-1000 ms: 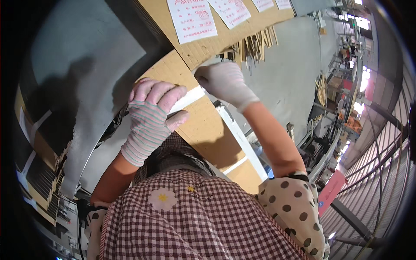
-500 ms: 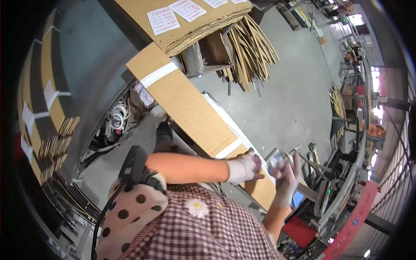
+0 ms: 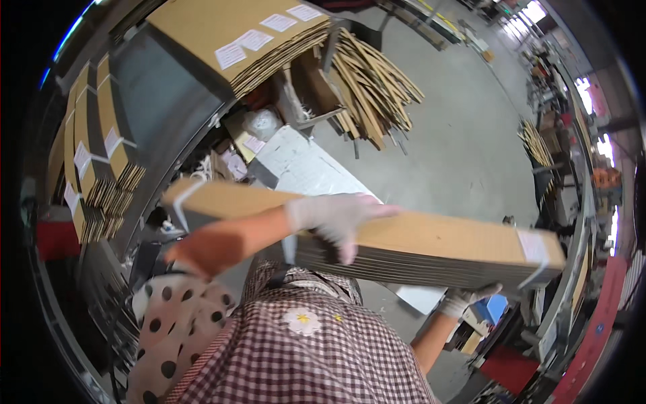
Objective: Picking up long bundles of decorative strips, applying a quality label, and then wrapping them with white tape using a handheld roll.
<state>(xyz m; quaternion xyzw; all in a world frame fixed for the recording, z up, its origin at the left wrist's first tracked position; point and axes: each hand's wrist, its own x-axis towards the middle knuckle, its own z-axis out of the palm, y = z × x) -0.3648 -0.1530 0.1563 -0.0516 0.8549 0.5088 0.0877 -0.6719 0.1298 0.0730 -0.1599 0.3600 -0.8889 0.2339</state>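
Note:
A long strapped bundle of flat cardboard (image 3: 431,236) is held up crosswise in front of me, its stacked dark edges facing me. White straps go round it, and a white label (image 3: 533,246) sits near its right end. My left hand (image 3: 340,219), in a pale glove, grips the bundle at mid-length, with palm over the top and a finger down the near side. Beneath the right part, my gloved right hand (image 3: 468,299) holds the lower edge; some of its fingers are hidden. Under the bundle stands a white bench top (image 3: 313,168).
Large cardboard sheets with several white labels form a stack (image 3: 195,30) at the back. Beside it are an open carton (image 3: 313,94) and loose cardboard strips (image 3: 377,87). Similar strapped bundles (image 3: 84,148) stand at left. A red panel (image 3: 508,369) is low at right.
The bundle has come up off the bench and swung from a diagonal to crosswise. Both hands, earlier near its close end with the right one raised free, now hold it. The view has shifted.

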